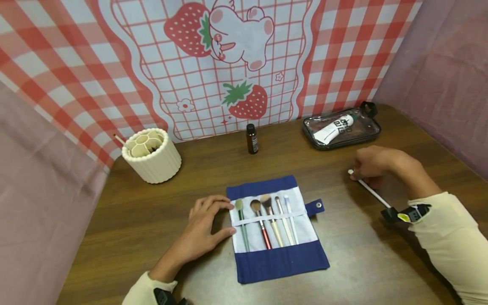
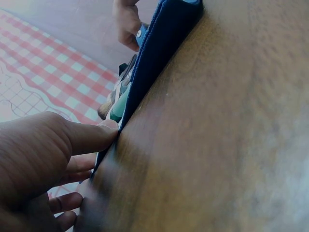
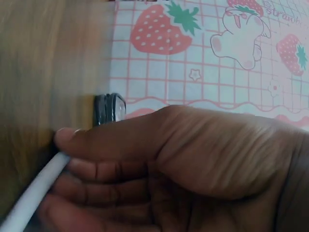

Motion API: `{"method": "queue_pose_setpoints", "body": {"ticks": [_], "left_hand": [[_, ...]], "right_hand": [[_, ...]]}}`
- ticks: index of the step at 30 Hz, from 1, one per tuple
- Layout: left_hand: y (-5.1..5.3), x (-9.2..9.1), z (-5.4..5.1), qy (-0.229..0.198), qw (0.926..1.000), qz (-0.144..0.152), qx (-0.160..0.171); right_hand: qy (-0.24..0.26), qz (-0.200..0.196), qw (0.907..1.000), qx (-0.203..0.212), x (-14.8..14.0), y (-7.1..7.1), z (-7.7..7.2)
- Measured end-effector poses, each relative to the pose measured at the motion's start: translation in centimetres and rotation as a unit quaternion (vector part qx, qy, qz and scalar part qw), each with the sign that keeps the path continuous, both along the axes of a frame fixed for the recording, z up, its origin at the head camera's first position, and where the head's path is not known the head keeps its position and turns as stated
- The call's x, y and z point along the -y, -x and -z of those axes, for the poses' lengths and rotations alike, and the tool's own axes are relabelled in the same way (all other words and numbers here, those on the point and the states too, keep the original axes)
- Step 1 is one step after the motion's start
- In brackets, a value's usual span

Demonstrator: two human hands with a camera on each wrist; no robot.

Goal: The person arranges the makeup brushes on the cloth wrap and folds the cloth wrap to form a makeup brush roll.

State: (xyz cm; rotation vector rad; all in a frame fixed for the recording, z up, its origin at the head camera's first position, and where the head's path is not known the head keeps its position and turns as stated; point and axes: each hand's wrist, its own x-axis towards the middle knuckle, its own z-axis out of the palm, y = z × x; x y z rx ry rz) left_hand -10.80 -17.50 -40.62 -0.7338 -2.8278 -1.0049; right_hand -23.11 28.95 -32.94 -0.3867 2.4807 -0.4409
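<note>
An unfolded navy brush roll (image 1: 282, 264) with a pale lining lies on the table. Several makeup brushes (image 1: 264, 228) stand side by side under its white strap, their heads toward the back. At the roll's left edge rests my left hand (image 1: 202, 228), fingers spread; in the left wrist view its thumb (image 2: 94, 137) touches the cloth edge. Off to the right, my right hand (image 1: 373, 165) pinches a slim white stick (image 1: 371, 191) between thumb and fingers, low over the table. The same white stick (image 3: 36, 193) looks blurred in the right wrist view, and its kind cannot be told.
Back left stands a cream ribbed holder (image 1: 154, 163) with a thin stick in it. A small dark bottle (image 1: 252, 140) is at the back middle. Back right lies a clear black-edged pouch (image 1: 366, 127) with a white tube (image 1: 333, 129) on or in it. Behind hangs a checkered cloth.
</note>
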Motion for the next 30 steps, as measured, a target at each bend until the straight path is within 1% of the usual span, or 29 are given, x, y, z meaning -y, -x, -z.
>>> {"method": "queue_pose_setpoints", "body": {"ticks": [2,5,8,10,11,13,14,16,18,20,22,23,25,27,28,30], "left_hand": [[0.0,0.0,0.0,0.000,1.0000,0.001,0.000],[0.0,0.0,0.0,-0.001,1.0000,0.002,0.001],[0.0,0.0,0.0,-0.001,1.0000,0.002,0.002],[0.1,0.0,0.0,-0.001,1.0000,0.002,0.002],[0.1,0.0,0.0,0.000,1.0000,0.002,0.003],[0.0,0.0,0.0,-0.001,1.0000,0.002,0.003],[0.0,0.0,0.0,-0.001,1.0000,0.003,0.004],[0.0,0.0,-0.1,-0.002,1.0000,0.003,0.006],[0.0,0.0,-0.1,-0.003,1.0000,0.004,0.007],[0.0,0.0,-0.1,-0.004,1.0000,0.004,0.007],[0.1,0.0,-0.2,-0.005,1.0000,0.004,0.006],[0.1,0.0,-0.2,-0.005,1.0000,0.004,0.005],[0.1,0.0,-0.2,-0.004,1.0000,0.005,0.004],[0.1,0.0,-0.3,-0.004,1.0000,0.005,0.005],[0.0,0.0,-0.3,-0.004,1.0000,0.005,0.006],[0.0,-0.1,-0.3,-0.004,1.0000,0.004,0.008]], "right_hand": [[0.024,-0.006,0.9997,-0.006,0.2,0.1,0.1],[0.093,0.009,0.9956,0.008,0.5,0.2,0.0],[0.173,0.024,0.9847,0.009,0.9,0.4,-0.4],[0.219,0.029,0.9752,-0.014,1.2,0.5,-0.6],[0.241,0.035,0.9693,-0.031,1.4,0.6,-0.7],[0.286,0.050,0.9547,-0.065,2.0,0.7,-0.8],[0.307,0.058,0.9465,-0.082,2.3,0.8,-0.7],[0.352,0.077,0.9265,-0.109,3.0,0.9,-0.6],[0.396,0.095,0.9055,-0.119,3.8,0.9,-0.5],[0.434,0.108,0.8870,-0.117,4.5,0.9,-0.3],[0.463,0.117,0.8717,-0.111,5.3,0.9,-0.1],[0.474,0.120,0.8660,-0.106,5.7,0.8,0.0],[0.490,0.122,0.8580,-0.095,6.4,0.7,0.3],[0.501,0.124,0.8530,-0.080,7.1,0.6,0.7],[0.502,0.125,0.8527,-0.071,7.4,0.5,1.0],[0.498,0.123,0.8565,-0.059,8.0,0.5,1.4]]}}
